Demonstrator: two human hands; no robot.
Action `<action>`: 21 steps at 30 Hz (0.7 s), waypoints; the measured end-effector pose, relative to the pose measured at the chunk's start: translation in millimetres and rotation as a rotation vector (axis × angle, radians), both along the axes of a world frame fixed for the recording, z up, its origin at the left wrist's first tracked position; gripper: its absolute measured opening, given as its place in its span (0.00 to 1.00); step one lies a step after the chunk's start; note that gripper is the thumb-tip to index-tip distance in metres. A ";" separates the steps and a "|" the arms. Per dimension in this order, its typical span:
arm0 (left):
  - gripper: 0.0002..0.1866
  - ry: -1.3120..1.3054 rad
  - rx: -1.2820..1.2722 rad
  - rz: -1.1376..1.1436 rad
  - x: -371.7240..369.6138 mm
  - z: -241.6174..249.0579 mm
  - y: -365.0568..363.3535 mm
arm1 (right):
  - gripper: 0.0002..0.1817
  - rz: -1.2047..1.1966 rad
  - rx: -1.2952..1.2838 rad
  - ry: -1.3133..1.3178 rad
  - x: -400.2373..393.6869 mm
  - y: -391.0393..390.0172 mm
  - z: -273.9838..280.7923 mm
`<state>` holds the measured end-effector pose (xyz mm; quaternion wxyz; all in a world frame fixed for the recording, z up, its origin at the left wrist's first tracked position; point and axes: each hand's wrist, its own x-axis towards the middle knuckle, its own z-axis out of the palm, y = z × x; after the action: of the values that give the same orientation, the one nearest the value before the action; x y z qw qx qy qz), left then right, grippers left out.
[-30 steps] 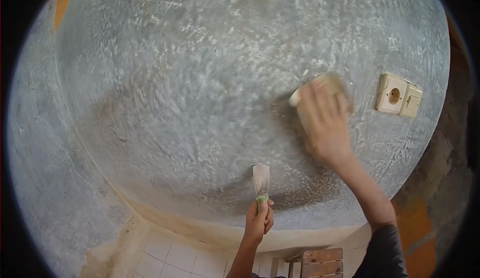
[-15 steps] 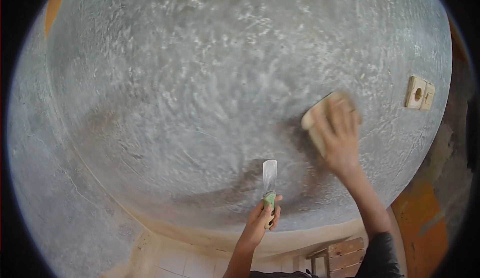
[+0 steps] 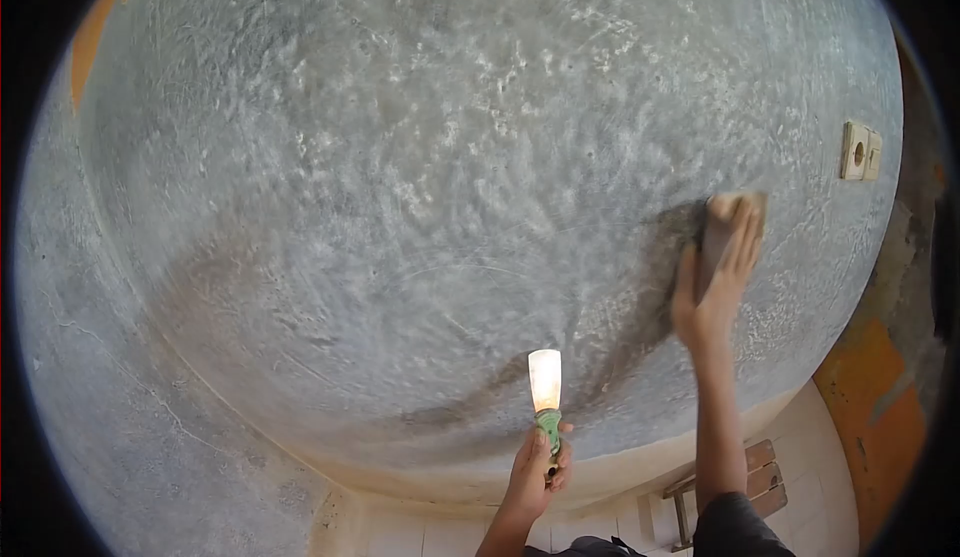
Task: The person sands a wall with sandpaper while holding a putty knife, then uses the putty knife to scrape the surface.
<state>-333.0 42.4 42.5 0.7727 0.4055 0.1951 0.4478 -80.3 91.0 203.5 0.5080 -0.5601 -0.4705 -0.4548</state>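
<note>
My left hand (image 3: 538, 472) is wrapped round the green handle of a putty knife (image 3: 546, 382). Its blade points up and shines brightly, in front of the lower part of the grey wall (image 3: 400, 227). Farther up and to the right, my right hand (image 3: 722, 277) presses a flat beige-brown sanding pad (image 3: 716, 242) to the wall, fingers spread over its back. The pad is a little blurred, and the palm hides part of it. Patchy, uneven plaster with pale specks surrounds both hands.
A wall socket (image 3: 856, 151) with a switch beside it sits at the right. Below right, a wooden bench (image 3: 765, 479) stands on pale floor tiles (image 3: 450, 539). The adjoining wall (image 3: 110, 397) at the left has a long crack. Orange paint (image 3: 875, 397) shows at the far right.
My right hand has slid to the right along the wall with the pad, its wrist now more upright. The putty knife sits slightly lower in view, and its blade has turned bright with reflected light.
</note>
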 end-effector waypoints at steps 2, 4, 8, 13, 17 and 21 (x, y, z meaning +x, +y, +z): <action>0.26 -0.028 -0.036 -0.003 -4.6 -5.1 -1.8 | 0.34 0.020 -0.152 -0.029 -25.4 4.9 -50.1; 0.25 0.000 -0.080 0.024 -11.1 -7.9 -4.6 | 0.31 0.068 -0.448 -0.075 -56.1 3.9 -116.9; 0.24 -0.004 -0.090 0.019 -21.0 -4.1 -4.8 | 0.31 0.084 -0.294 -0.094 -58.4 1.1 -55.8; 0.24 -0.057 -0.125 0.022 -17.5 -0.2 -7.8 | 0.33 0.063 -0.171 -0.075 -52.7 7.9 4.0; 0.24 -0.102 -0.143 0.030 -13.6 -2.2 -9.3 | 0.33 0.111 -0.336 -0.095 -79.7 8.7 -93.3; 0.24 -0.144 -0.169 0.040 -7.6 -2.9 -11.4 | 0.32 0.151 -0.329 -0.174 -79.5 11.1 -58.4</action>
<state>-340.6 31.0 39.6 0.8071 0.3017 0.1843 0.4729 -159.8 102.1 145.1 0.3997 -0.5574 -0.6211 -0.3792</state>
